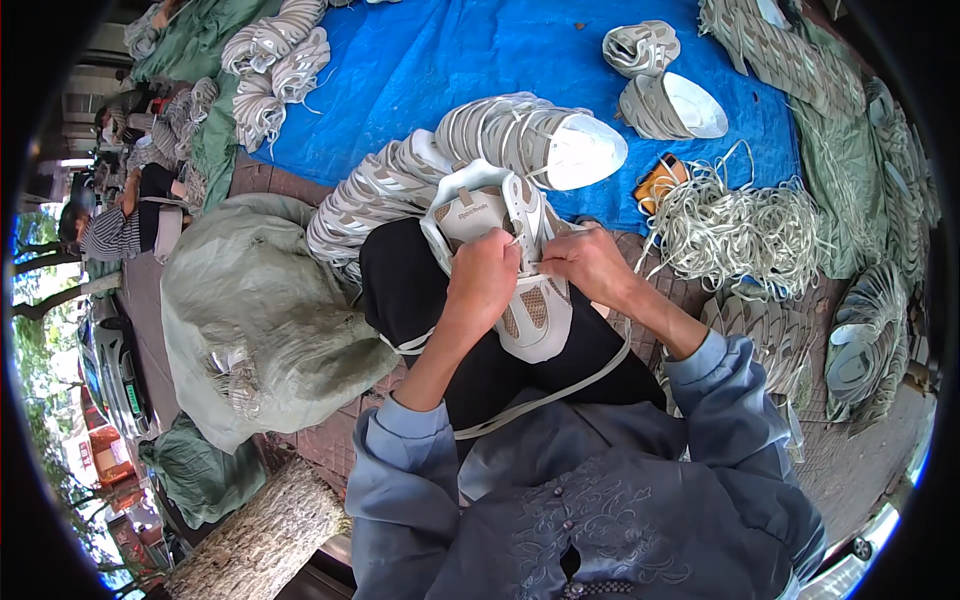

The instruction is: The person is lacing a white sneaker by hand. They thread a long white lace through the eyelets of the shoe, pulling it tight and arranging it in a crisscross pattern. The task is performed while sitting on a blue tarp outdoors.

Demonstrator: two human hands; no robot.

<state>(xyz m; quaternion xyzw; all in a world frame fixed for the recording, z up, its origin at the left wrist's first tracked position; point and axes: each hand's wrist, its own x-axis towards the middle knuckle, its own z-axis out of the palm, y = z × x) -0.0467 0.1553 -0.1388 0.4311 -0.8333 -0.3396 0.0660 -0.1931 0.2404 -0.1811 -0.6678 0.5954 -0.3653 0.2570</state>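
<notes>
A white and beige shoe upper (pixel 540 325) rests on my lap, its toe pointing toward me and its tongue folded open at the far end. My left hand (pixel 484 280) is closed in a pinch at the left side of the eyelet opening. On the opposite side my right hand (pixel 590 262) pinches what looks like a shoelace at the eyelets. A long, pale shoelace (pixel 600 375) trails across my lap below the hands. Just beyond the upper, nested shoe uppers (pixel 500 135) lie in a curved stack, partly touching it.
A tangled pile of white laces (pixel 740 225) lies to the right, beside an orange-brown object (pixel 660 183). Blue sheeting (pixel 400 50) covers the ground ahead, with more uppers (pixel 665 105) on it. A grey-green sack (pixel 250 310) sits at left; another person (pixel 115 225) is beyond.
</notes>
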